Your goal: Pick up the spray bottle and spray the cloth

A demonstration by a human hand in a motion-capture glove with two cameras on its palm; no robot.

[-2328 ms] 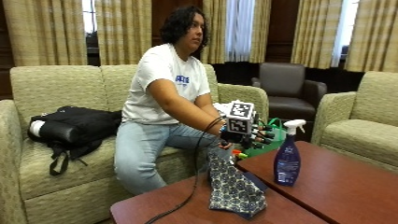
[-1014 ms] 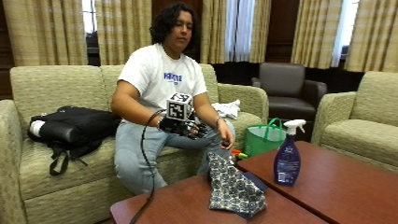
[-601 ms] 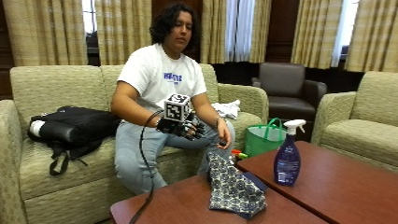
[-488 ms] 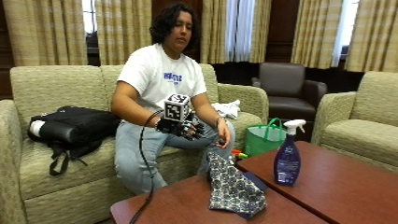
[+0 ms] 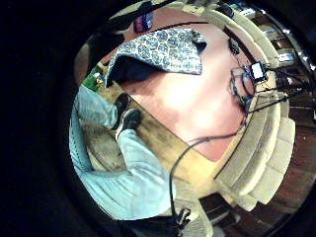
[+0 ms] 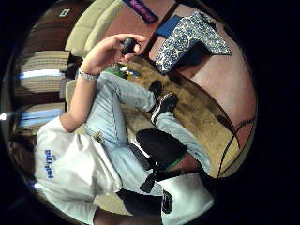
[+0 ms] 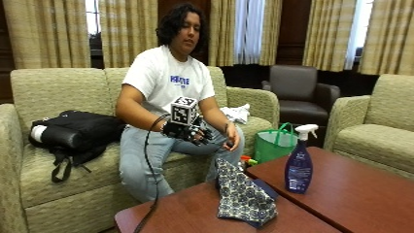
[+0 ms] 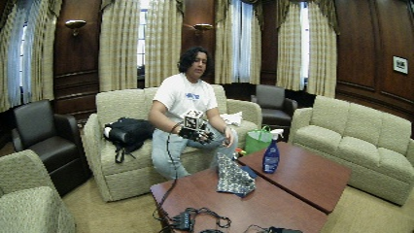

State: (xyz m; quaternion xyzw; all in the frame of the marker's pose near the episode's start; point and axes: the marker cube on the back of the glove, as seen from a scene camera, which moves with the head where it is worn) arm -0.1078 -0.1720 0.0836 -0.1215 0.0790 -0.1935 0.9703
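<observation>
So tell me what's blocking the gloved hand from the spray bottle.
Nothing visible. The gloved right hand hangs over the person's lap, and the spray bottle stands upright on the table beyond the patterned cloth, which lies lower and to one side.

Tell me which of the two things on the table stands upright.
The spray bottle: blue, white trigger on top, it stands upright on the table. The patterned cloth lies draped in a heap beside it.
</observation>
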